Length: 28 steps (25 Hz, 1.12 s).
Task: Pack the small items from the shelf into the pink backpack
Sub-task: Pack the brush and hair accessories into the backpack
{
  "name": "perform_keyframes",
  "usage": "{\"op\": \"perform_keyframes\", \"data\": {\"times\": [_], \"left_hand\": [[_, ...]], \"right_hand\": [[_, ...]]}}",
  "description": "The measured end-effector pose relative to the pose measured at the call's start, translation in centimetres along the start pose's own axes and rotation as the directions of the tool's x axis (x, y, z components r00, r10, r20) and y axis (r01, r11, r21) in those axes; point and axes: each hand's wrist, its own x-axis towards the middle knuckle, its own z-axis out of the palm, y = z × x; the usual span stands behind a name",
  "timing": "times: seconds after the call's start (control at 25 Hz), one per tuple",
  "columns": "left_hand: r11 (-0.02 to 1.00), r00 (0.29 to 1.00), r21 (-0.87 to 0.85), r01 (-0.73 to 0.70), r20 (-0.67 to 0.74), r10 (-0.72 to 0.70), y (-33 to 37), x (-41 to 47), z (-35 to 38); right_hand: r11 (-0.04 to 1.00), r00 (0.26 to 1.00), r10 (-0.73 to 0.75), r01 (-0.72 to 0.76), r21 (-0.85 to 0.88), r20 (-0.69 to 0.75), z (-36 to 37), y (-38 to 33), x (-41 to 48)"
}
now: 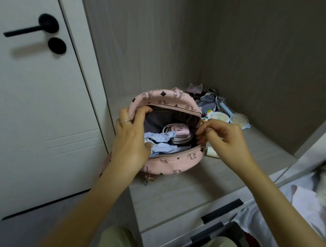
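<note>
Fingers (pixel 144 110) of the left hand (pixel 132 140) are curled over the upper left rim of the pink backpack (pixel 174 162), with the thumb inside the opening against the contents. This hand grips the rim and holds the mouth of the bag wide. The right hand (pixel 221 137) is at the right edge of the opening, fingers bent and pinched on the rim. Whether it holds the fabric edge or a zip pull cannot be told. Neither hand carries a loose item.

The pink backpack stands on the shelf (pixel 184 191), toward its left side, main compartment unzipped and facing the camera.

Status, packed:
- A light blue cloth (pixel 160 141) lies crumpled in the left part of the compartment.
- A pink charger (pixel 178 130) with a coiled white cable sits beside it, toward the right.
- The compartment appears roughly half filled, so room is left above the contents.

Status, not packed (on the shelf, right of and behind the bag):
- A small white tube (pixel 210 152), just beside the bag's right wall, below the right hand.
- A round white case (pixel 220 116) with a coloured charm next to it.
- A hairbrush (pixel 239 120), further right.
- A grey pouch (pixel 206 104), behind the case.
- A pink packet (pixel 194 88), at the back of the shelf.

Assessment: the task is partly complete. At least five items are outside the bag. The tube is the nearest candidate for the right hand. Closing the zip would be premature.
</note>
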Motion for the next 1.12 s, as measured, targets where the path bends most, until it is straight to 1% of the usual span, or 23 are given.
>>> {"op": "perform_keyframes", "data": {"times": [0.08, 0.12, 0.16, 0.2, 0.24, 0.28, 0.32, 0.36, 0.4, 0.44, 0.48, 0.6, 0.64, 0.72, 0.8, 0.88, 0.96, 1.04, 1.08, 1.12], "left_hand": [[1.0, 1.0, 0.022, 0.0, -0.003, 0.0, 0.0, -0.1, 0.1], [1.0, 1.0, 0.031, -0.001, -0.002, 0.001, -0.1, -0.1, 0.0], [0.999, 1.0, 0.038, -0.004, 0.001, 0.004, -0.1, 0.0, -0.1], [0.999, 1.0, 0.039, -0.007, 0.009, 0.007, -0.2, 0.1, -0.2], [0.999, 1.0, 0.035, -0.013, 0.019, 0.012, -0.3, 0.1, -0.4], [0.999, 0.999, 0.03, -0.018, 0.028, 0.017, -0.3, 0.1, -0.5], [0.999, 0.999, 0.026, -0.025, 0.031, 0.024, -0.4, 0.1, -0.5], [0.999, 0.999, 0.024, -0.031, 0.032, 0.031, -0.5, 0.0, -0.6], [0.999, 0.999, 0.021, -0.038, 0.031, 0.038, -0.5, -0.1, -0.6], [0.999, 0.999, 0.016, -0.044, 0.033, 0.044, -0.4, -0.1, -0.7], [0.999, 0.998, 0.01, -0.041, 0.037, 0.041, -0.4, 0.0, -0.7], [1.0, 0.998, 0.012, -0.018, 0.052, 0.018, -0.3, 0.2, -0.7], [1.0, 0.999, 0.017, -0.018, 0.051, 0.017, -0.3, 0.2, -0.7], [1.0, 0.999, 0.017, -0.026, 0.047, 0.025, -0.4, 0.1, -0.6], [0.999, 0.998, 0.018, -0.031, 0.05, 0.03, -0.6, 0.1, -0.6], [0.999, 0.998, 0.017, -0.031, 0.053, 0.03, -0.7, 0.2, -0.7], [0.999, 0.998, 0.012, -0.036, 0.05, 0.035, -0.7, 0.2, -0.7], [0.999, 0.998, 0.006, -0.045, 0.044, 0.045, -0.7, 0.1, -0.7], [0.999, 0.998, 0.001, -0.044, 0.043, 0.044, -0.8, 0.1, -0.7], [0.999, 0.998, -0.006, -0.041, 0.044, 0.042, -0.8, 0.1, -0.7]], "right_hand": [[1.0, 1.0, -0.015, 0.015, 0.005, -0.003, 0.3, 0.2, -0.2], [0.998, 0.999, -0.011, 0.013, 0.058, -0.034, 0.4, 0.4, -0.1], [0.994, 0.994, -0.006, 0.018, 0.107, -0.11, 0.3, 0.9, 0.2], [0.996, 0.977, 0.0, 0.019, 0.087, -0.214, -0.2, 1.9, 0.9], [0.999, 0.95, 0.02, -0.031, -0.029, -0.311, -1.0, 3.7, 1.9], [0.968, 0.934, 0.08, -0.157, -0.198, -0.349, -2.1, 5.8, 3.2], [0.862, 0.924, 0.213, -0.331, -0.384, -0.318, -3.4, 7.9, 4.4], [0.7, 0.879, 0.395, -0.476, -0.533, -0.267, -4.5, 9.9, 5.4], [0.56, 0.813, 0.534, -0.546, -0.623, -0.233, -5.4, 11.5, 5.9], [0.479, 0.764, 0.609, -0.569, -0.669, -0.214, -6.0, 12.7, 6.3], [0.451, 0.754, 0.62, -0.567, -0.689, -0.215, -6.3, 13.7, 6.5], [0.475, 0.808, 0.512, -0.549, -0.688, -0.292, -6.8, 14.9, 7.3], [0.464, 0.811, 0.494, -0.55, -0.694, -0.313, -6.9, 14.7, 7.4], [0.412, 0.825, 0.469, -0.52, -0.748, -0.315, -7.2, 14.7, 7.0], [0.419, 0.844, 0.431, -0.5, -0.758, -0.319, -7.4, 14.7, 6.1], [0.469, 0.856, 0.372, -0.507, -0.723, -0.358, -7.9, 14.5, 5.4], [0.542, 0.851, 0.305, -0.524, -0.656, -0.428, -8.4, 13.8, 4.5], [0.671, 0.84, 0.234, -0.504, -0.543, -0.49, -8.6, 12.6, 3.7], [0.751, 0.847, 0.21, -0.459, -0.474, -0.488, -8.3, 11.6, 3.6], [0.841, 0.869, 0.191, -0.385, -0.38, -0.457, -7.9, 10.1, 3.5]]}}
